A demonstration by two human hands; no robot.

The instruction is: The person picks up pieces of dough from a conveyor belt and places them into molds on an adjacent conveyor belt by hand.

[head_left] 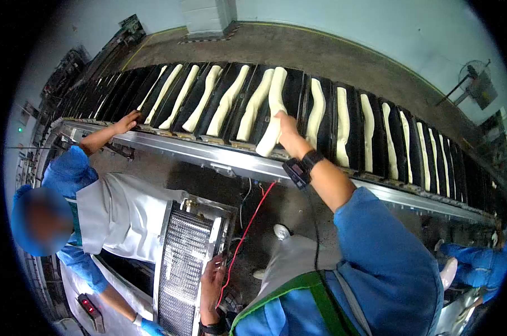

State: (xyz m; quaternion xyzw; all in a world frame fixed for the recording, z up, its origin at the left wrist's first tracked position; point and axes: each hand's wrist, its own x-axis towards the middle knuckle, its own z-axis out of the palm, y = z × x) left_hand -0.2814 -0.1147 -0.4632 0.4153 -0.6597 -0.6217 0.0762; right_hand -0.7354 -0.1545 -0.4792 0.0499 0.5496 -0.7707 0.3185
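My right hand (287, 131) is wrapped round the middle of a long pale dough strip (276, 92), which lies slanted over a black tray on the conveyor. Just left of it, another dough strip (255, 106) rests in its own tray. A wavy strip (316, 109) lies to the right of my hand. Lower down, my left hand (213, 277) is beside the right edge of a metal grid panel (185, 263), its fingers apart and somewhat blurred. Nothing shows in its grasp.
The conveyor's metal rail (236, 160) runs across the view. At left, a co-worker in blue (68, 168) rests one hand (127, 122) near the trays. A red cable (248, 229) hangs beside the grid panel. Another person (480, 263) is at far right.
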